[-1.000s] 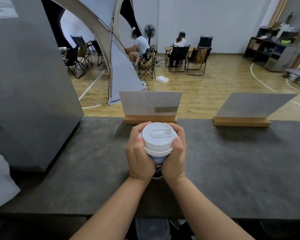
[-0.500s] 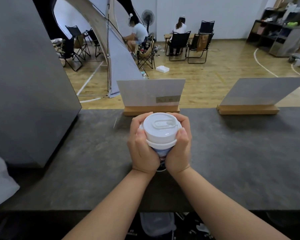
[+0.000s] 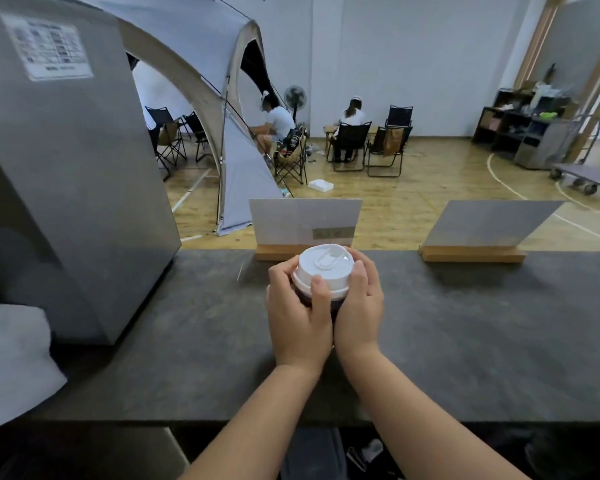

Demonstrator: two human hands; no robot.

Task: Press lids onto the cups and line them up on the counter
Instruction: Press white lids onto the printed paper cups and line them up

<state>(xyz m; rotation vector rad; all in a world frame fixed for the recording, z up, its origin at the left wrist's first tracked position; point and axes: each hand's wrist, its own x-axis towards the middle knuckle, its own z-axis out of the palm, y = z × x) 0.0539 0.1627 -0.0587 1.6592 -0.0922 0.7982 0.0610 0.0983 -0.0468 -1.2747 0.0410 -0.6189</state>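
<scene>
White lid (image 3: 323, 268) caps the upright cup (image 3: 321, 301), which stands on the bench (image 3: 465, 341). Left hand (image 3: 297, 315) wraps the cup, thumb on the lid rim; right hand (image 3: 359, 308) clasps its other side.

A large grey metal appliance (image 3: 73, 174) bearing a white label (image 3: 47, 46) stood at the left. Two sign cards in wooden bases (image 3: 305, 226) (image 3: 478, 237) stood at the far edge. Beyond, a grey tent (image 3: 201, 77), folding chairs (image 3: 350, 147), two seated persons (image 3: 274, 123), a fan (image 3: 295, 98), shelving (image 3: 513, 133) and a flat trolley (image 3: 586, 174) occupied the wooden floor.
</scene>
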